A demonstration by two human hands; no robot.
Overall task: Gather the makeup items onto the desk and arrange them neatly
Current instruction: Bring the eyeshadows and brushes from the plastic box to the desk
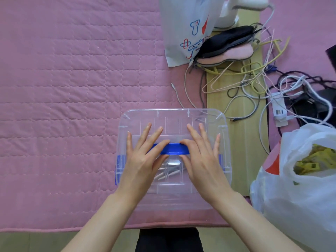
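Clear plastic lidded storage box (172,197) sits shut; my left hand (143,160) and right hand (201,160) pinch its blue handle (174,148). I judge gathering barely begun (pencil-like sticks inside).

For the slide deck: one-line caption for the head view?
Both hands, left hand and right hand, pinch the blue handle atop a clear box.

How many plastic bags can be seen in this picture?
2. One printed white bag stands at the top, behind the clear box. One white bag sits at the right edge.
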